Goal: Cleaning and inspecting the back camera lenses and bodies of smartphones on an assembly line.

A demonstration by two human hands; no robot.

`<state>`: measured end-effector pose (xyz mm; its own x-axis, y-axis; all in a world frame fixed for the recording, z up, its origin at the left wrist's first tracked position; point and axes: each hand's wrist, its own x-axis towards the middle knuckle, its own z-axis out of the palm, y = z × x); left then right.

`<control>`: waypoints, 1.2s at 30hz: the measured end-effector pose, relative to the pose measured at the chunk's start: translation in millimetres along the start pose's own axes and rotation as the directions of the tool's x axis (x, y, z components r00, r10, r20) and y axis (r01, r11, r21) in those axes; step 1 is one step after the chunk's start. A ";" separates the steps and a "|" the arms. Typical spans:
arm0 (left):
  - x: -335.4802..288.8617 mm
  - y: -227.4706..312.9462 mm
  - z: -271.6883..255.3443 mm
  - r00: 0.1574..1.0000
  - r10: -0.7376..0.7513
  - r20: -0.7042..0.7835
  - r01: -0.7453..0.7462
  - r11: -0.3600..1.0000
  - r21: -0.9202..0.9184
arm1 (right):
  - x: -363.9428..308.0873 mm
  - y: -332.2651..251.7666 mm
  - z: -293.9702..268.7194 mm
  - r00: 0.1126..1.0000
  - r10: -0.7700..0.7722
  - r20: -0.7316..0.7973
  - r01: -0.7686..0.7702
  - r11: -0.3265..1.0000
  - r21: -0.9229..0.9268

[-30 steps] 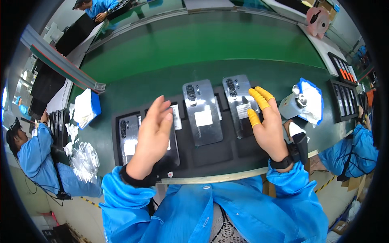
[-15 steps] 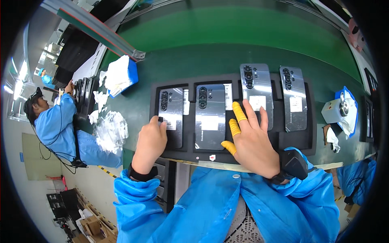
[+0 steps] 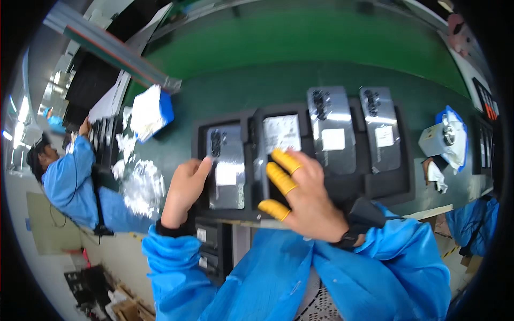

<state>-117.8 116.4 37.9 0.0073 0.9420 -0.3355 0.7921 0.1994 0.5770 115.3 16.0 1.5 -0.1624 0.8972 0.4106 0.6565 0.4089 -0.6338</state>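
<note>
In the black foam tray [image 3: 388, 191] before me, the leftmost grey smartphone [image 3: 230, 150] shows its camera end and a white label. My left hand [image 3: 184, 190] is closed at that phone's left edge, thumb against it, other fingers curled. My right hand [image 3: 310, 200] has yellow finger cots on three digits. Its bent fingers are at a second smartphone [image 3: 260, 174], seen almost edge-on as a narrow strip. A white printed label [image 3: 281, 131] shows beside that strip. Farther right, a third smartphone [image 3: 333, 152] and a fourth smartphone [image 3: 383, 147] lie back-up, untouched.
The tray lies on a dark green table [image 3: 257, 80]. At left are a blue box of white wipes [image 3: 147, 115] and crumpled clear film [image 3: 143, 184]. At right stand a white dispenser [image 3: 435, 142] and a blue tray [image 3: 460, 152]. A co-worker [image 3: 69, 168] in blue sits at left.
The second smartphone has turned from lying flat to nearly edge-on, uncovering the label. My right hand has moved left to it. The leftmost phone has shifted right and nearer. The view has moved slightly.
</note>
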 end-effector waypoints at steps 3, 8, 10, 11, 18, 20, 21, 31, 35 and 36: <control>4.2 -13.0 1.1 0.998 0.053 0.041 -0.047 0.988 -0.147 | 0.5 1.6 9.3 1.000 0.006 -0.029 -0.004 0.998 0.064; -20.5 -0.9 11.3 0.973 0.230 0.032 -0.217 0.948 -0.233 | -3.9 -1.9 20.9 0.999 0.027 -0.020 -0.023 0.988 0.151; -15.8 -11.0 19.6 0.936 0.351 -0.033 -0.351 0.918 -0.186 | -6.6 -1.6 24.5 0.999 0.047 -0.008 -0.046 0.988 0.149; -17.4 -6.7 18.8 0.944 0.328 -0.020 -0.327 0.931 -0.165 | -7.5 -0.7 25.8 0.998 0.057 -0.006 -0.055 0.987 0.148; -48.9 -10.3 12.2 0.991 0.085 -0.104 -0.134 0.680 -0.721 | -5.1 -3.4 24.1 0.999 0.032 0.031 -0.038 0.979 0.201; -51.7 1.3 13.9 0.996 0.018 -0.082 -0.079 0.540 -0.838 | -2.7 0.3 19.4 1.000 0.010 -0.026 -0.006 0.989 0.144; -45.8 -5.0 18.6 0.996 -0.034 -0.084 -0.057 0.482 -0.874 | -1.0 0.2 14.4 1.000 0.022 -0.011 -0.021 0.991 0.136; -41.1 -11.4 47.5 0.997 -0.029 0.072 0.077 0.339 -0.938 | 0.8 -3.0 11.4 0.991 0.111 0.080 -0.125 0.974 0.191; -36.2 -6.7 51.1 0.993 -0.084 0.086 0.107 0.279 -0.954 | -0.1 -4.0 10.5 0.989 0.116 0.092 -0.132 0.973 0.189; -34.3 -9.0 50.0 0.991 -0.072 0.113 0.129 0.295 -0.947 | 0.8 -4.5 10.8 0.989 0.116 0.093 -0.132 0.974 0.185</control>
<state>-94.7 68.8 7.0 0.0187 0.8888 -0.4579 -0.3432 0.4359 0.8320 104.2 16.7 -2.4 -0.1525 0.9503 0.2715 0.5249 0.3106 -0.7925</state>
